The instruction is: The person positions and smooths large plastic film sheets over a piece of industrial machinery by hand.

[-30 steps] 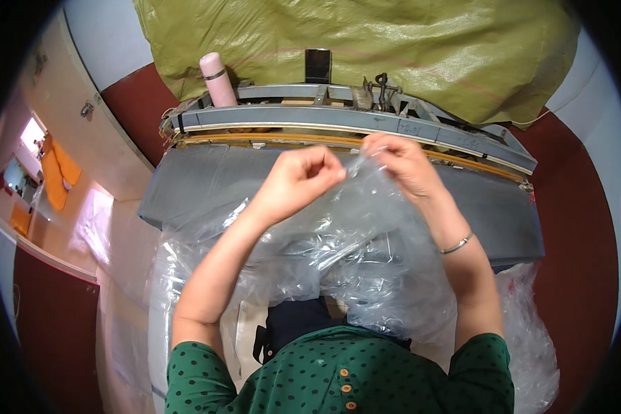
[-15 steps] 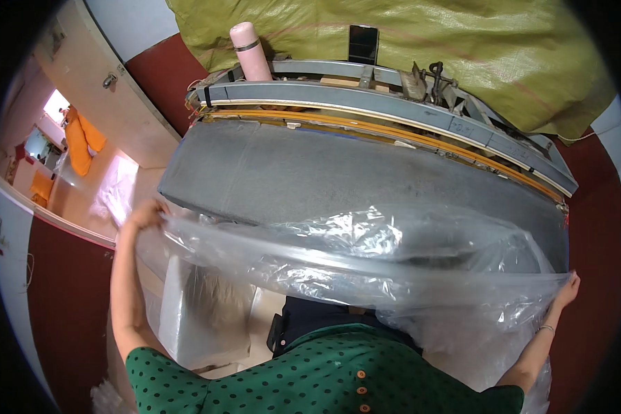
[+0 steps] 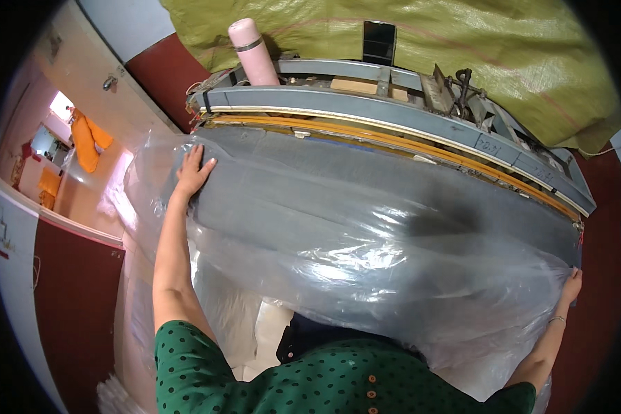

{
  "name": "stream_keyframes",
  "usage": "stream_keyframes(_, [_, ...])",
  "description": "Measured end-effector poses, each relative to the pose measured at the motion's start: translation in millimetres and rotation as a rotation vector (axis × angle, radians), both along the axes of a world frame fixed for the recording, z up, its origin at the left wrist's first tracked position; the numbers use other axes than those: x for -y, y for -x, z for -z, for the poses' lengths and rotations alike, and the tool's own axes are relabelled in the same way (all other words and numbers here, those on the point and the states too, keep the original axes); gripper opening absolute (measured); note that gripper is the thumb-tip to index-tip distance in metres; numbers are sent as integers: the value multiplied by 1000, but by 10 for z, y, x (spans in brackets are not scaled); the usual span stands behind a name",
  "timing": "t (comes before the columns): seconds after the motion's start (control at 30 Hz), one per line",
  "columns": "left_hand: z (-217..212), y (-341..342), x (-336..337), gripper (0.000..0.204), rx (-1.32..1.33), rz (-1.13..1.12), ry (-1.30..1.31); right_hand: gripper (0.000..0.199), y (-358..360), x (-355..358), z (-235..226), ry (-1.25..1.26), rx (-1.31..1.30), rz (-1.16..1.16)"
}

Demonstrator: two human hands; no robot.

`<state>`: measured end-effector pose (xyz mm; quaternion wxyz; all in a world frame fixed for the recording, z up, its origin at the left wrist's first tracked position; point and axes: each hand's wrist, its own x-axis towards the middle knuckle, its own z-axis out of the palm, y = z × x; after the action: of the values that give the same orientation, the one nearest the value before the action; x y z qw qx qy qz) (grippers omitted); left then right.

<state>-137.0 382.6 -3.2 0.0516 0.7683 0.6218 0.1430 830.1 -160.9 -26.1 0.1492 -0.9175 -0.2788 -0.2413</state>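
Note:
A clear plastic sheet point(image 3: 355, 265) spreads over a long dark grey padded surface point(image 3: 324, 162) and hangs over its near edge in front of me. My left hand point(image 3: 194, 172) lies on the sheet at the surface's far left end, fingers spread and pressing flat. At the right end, my right hand point(image 3: 571, 284) pinches the sheet's corner, with its fingers closed. Glossy folds and wrinkles run across the middle of the plastic. Part of the grey surface along the back shows little or no plastic over it.
Behind the surface run an orange bar point(image 3: 366, 136) and a grey metal frame point(image 3: 303, 99). A pink flask point(image 3: 254, 55), a dark phone point(image 3: 379, 43) and a metal clamp point(image 3: 464, 90) are at the back, before a yellow-green tarp point(image 3: 490, 55). An open door point(image 3: 96, 76) stands left.
My left hand has moved forward and right, from the near left corner onto the surface, opening flat. The sheet now covers more of the surface. My right hand keeps its pinch nearly in place.

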Motion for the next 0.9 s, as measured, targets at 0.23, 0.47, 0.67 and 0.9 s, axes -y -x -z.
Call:
stream_keyframes(0.23, [56,99,-422,57,42,-176,-34,34,394,-257,-222,48,-51,322])
stream_keyframes(0.47, [-570,-1593,-147,37,513,184,-45,37,957,-700,-500,31,-56,271])
stream_keyframes(0.67, [-1068,-4516,2814,33,702,1101,1077,29,897,-439,-419,-20,-115,281])
stream_keyframes(0.9, [33,-5588,4537,51,598,1274,949,29,930,-563,-496,-64,-143,284])
